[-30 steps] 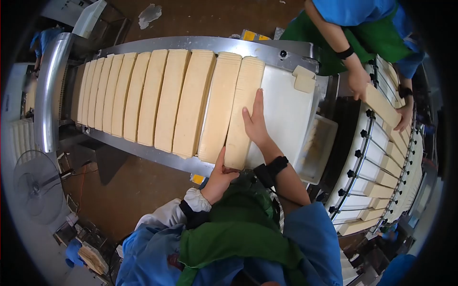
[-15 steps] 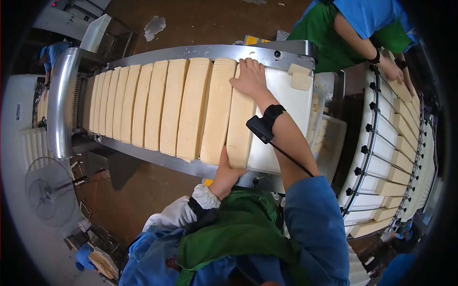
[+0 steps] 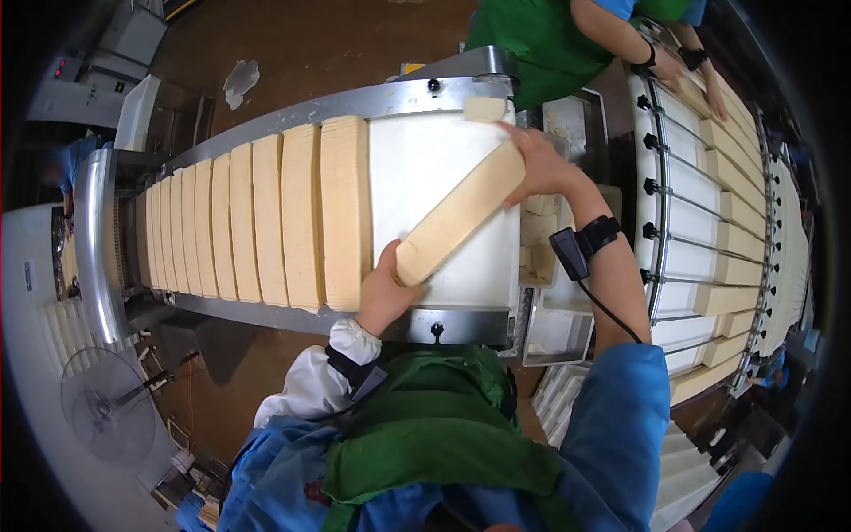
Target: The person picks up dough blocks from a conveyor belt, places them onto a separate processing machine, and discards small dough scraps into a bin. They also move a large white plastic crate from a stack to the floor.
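Note:
A long pale yellow slab (image 3: 463,211) lies slantwise between my hands over the white belt (image 3: 399,168). My right hand (image 3: 542,166) grips its far right end, thumb and fingers on either side. At the near left end, my left hand (image 3: 387,288) holds it with thumb and fingers round the tip. To the left, several similar slabs stand side by side in a row, the closest one (image 3: 346,213) just left of my left hand. A small pale piece (image 3: 485,109) sits at the belt's far right corner.
A plastic bin (image 3: 541,253) with pale pieces is right of the belt. Beyond it runs a second conveyor (image 3: 651,222) with rods, knobs and slabs. Another person's hands (image 3: 709,89) touch slabs there. A fan (image 3: 106,403) stands at lower left.
The slab between my hands has come away from the row, moved right and turned slantwise. My right hand has shifted right with its end. The view has shifted too.

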`<control>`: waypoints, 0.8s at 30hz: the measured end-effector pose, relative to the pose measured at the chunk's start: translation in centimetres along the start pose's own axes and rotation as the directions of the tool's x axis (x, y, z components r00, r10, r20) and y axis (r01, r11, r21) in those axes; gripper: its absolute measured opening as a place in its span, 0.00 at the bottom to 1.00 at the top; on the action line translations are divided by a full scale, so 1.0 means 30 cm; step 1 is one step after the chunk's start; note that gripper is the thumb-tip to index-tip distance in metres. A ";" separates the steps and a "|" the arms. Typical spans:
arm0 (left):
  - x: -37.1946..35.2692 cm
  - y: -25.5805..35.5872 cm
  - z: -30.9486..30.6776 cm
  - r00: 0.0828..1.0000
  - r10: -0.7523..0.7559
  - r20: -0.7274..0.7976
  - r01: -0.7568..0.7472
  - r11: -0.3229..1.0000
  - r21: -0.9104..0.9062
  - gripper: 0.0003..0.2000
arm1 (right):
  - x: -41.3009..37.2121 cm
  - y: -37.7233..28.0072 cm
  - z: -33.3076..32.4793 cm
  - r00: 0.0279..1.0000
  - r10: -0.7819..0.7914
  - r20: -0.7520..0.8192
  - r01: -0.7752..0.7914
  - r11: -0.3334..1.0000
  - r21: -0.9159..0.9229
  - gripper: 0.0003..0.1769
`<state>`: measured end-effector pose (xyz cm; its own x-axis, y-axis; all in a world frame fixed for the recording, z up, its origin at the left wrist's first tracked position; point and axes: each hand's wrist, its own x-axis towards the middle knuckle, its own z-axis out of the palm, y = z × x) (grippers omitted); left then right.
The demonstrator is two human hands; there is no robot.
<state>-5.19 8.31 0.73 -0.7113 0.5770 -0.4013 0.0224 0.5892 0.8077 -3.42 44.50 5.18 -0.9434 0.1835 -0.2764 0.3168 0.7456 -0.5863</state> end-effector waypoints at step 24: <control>0.412 0.611 0.196 0.836 0.439 0.331 -0.516 0.419 0.747 0.31 | -0.484 0.500 0.505 0.724 0.433 -0.537 0.085 0.716 0.693 0.51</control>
<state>-9.46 29.56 8.03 -0.3519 0.9277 -0.1242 0.9012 0.3717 0.2228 16.53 43.30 -11.14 -0.5982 0.8001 -0.0450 0.2148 0.1060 -0.9709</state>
